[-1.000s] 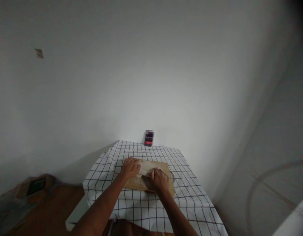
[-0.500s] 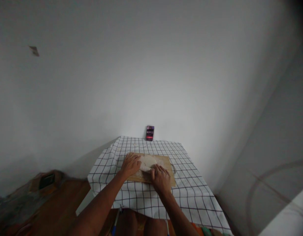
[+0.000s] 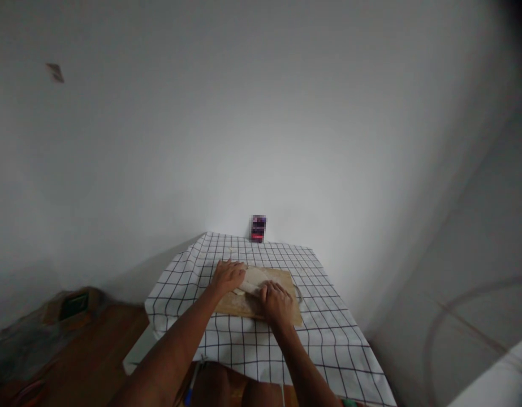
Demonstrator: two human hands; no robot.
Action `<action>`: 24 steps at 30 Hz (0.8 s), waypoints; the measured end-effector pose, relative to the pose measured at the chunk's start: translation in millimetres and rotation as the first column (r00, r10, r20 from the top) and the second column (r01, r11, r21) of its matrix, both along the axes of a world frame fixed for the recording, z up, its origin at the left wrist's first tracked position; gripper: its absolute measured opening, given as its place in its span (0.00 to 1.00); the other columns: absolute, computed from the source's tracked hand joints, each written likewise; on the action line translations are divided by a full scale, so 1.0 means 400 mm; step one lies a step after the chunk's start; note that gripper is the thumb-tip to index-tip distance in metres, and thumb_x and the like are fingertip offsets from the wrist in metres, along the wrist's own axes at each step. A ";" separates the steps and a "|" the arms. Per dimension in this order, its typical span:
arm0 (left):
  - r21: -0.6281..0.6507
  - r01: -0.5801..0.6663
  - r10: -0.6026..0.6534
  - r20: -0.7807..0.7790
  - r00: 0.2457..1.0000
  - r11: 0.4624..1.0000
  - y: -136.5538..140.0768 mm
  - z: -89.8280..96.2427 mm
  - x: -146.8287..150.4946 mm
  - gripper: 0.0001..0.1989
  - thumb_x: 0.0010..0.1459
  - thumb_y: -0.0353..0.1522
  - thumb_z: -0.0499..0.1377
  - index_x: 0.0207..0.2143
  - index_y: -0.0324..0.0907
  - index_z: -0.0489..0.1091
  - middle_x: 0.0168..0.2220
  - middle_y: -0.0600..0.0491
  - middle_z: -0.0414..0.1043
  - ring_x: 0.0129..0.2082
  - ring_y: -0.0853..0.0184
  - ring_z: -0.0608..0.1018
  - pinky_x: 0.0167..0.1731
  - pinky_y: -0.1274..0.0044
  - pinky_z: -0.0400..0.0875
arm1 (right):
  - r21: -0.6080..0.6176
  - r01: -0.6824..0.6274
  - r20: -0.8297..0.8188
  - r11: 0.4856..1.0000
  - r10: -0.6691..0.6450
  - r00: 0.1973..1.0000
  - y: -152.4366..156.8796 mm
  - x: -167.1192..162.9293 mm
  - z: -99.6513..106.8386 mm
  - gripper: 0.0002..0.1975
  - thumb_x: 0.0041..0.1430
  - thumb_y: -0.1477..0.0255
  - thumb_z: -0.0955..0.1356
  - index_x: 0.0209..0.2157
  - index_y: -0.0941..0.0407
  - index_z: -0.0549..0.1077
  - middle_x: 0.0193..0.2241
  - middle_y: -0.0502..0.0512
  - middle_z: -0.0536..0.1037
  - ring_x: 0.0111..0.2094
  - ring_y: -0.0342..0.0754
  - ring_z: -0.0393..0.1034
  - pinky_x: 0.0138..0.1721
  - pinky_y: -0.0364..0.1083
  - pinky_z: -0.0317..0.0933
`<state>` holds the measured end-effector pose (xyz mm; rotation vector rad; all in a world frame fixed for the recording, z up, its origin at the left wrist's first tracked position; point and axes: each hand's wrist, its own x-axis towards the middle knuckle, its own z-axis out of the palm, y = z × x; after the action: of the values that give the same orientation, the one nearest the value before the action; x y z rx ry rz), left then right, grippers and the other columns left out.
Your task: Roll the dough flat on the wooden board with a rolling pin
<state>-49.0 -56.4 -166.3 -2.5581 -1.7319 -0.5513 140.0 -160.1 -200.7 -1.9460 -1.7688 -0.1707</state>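
Note:
A pale rolling pin [image 3: 249, 288] lies slantwise across a flat, whitish sheet of dough [image 3: 256, 275]. Over its left end is my left hand [image 3: 229, 276], fingers bent across it and pointing away from me. My right hand [image 3: 278, 302] is closed over the other end, nearer to me. Both palms hide the pin's ends, so only its middle shows. Beneath the dough is a floured wooden board [image 3: 244, 308], with bare wood visible in front of the pin and at the right.
A black-and-white checked cloth [image 3: 320, 339] covers the table. At its far edge a small dark box-like item [image 3: 258, 229], blurred out, stands against the white wall [image 3: 261, 113]. A metal handle [image 3: 298, 293] shows at the board's right. On the floor at left lies a cardboard box [image 3: 72, 308].
Both hands and the rolling pin have moved slightly away from me over the dough. More of the board shows in front of the pin. The view has shifted a little.

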 end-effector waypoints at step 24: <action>0.151 0.114 -0.125 0.063 0.990 0.982 -0.068 -0.053 -0.065 0.25 0.75 0.29 0.56 0.67 0.43 0.81 0.70 0.44 0.82 0.76 0.52 0.77 0.79 0.56 0.70 | 0.115 -0.079 0.028 0.990 0.077 0.997 -0.072 -0.023 -0.062 0.26 0.85 0.64 0.60 0.73 0.52 0.78 0.72 0.64 0.79 0.76 0.63 0.70 0.79 0.66 0.55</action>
<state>-75.1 -83.7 -187.6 -2.5802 -1.5011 -0.7538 130.8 -188.7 -225.6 -1.7975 -1.8057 -0.2643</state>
